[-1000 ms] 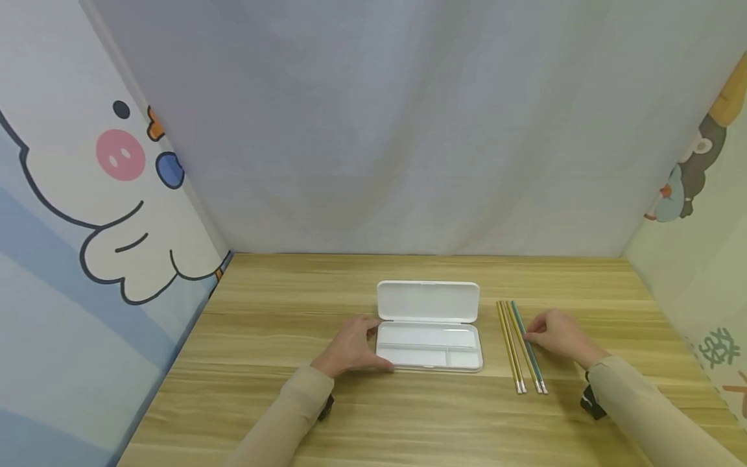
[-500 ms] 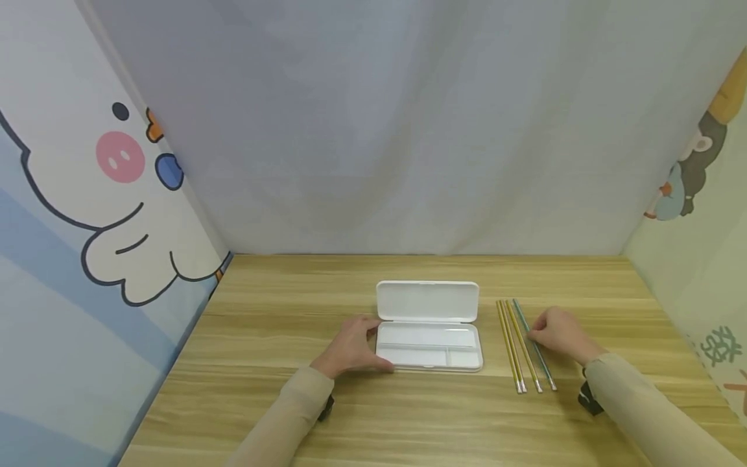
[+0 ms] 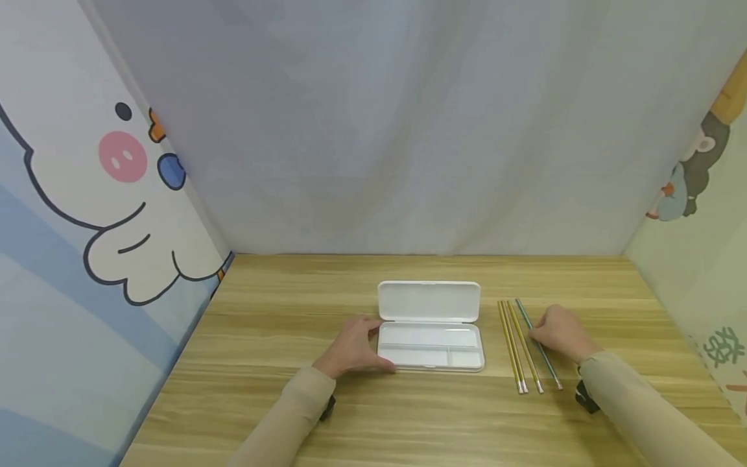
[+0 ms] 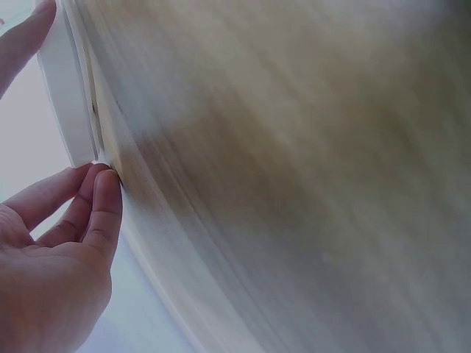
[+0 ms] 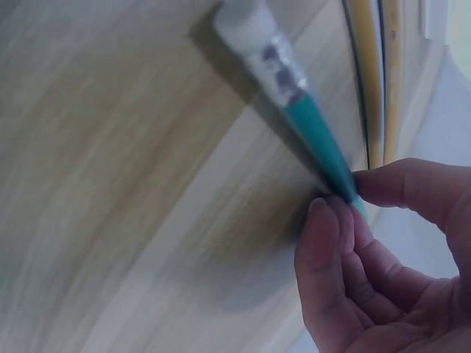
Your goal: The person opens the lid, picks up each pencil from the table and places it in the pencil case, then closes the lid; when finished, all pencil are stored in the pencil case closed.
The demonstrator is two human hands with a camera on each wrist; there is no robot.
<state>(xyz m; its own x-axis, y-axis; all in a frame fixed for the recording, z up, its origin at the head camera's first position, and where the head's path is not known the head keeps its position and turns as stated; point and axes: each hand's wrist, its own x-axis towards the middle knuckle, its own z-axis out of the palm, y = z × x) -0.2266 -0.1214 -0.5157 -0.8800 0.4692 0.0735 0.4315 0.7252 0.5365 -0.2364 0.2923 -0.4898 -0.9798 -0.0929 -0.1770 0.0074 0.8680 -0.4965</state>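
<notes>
An open white pencil case [image 3: 413, 357] lies mid-table, its hinged lid [image 3: 428, 301] tipped back and its tray divided into compartments. My left hand [image 3: 352, 347] holds the case by its left end, thumb at the front edge and fingers at the back corner. In the left wrist view, the fingertips [image 4: 107, 193] bend against the case's corner. To the right of the case, my right hand [image 3: 561, 332] pinches a green pencil [image 3: 548, 364] near its middle, between thumb and fingers. The right wrist view shows the pencil's white eraser [image 5: 243, 26] and silver ferrule up close.
Three yellow pencils [image 3: 528, 352] lie side by side between the case and the green pencil, eraser ends toward me. The wood-grain table [image 3: 292, 285] meets a grey curtain [image 3: 373, 162] at the back, with cartoon-printed panels at both sides.
The green pencil has shifted to the right, away from the yellow pencils, and turned slightly, with my right hand on it. My left hand and the case stay in place.
</notes>
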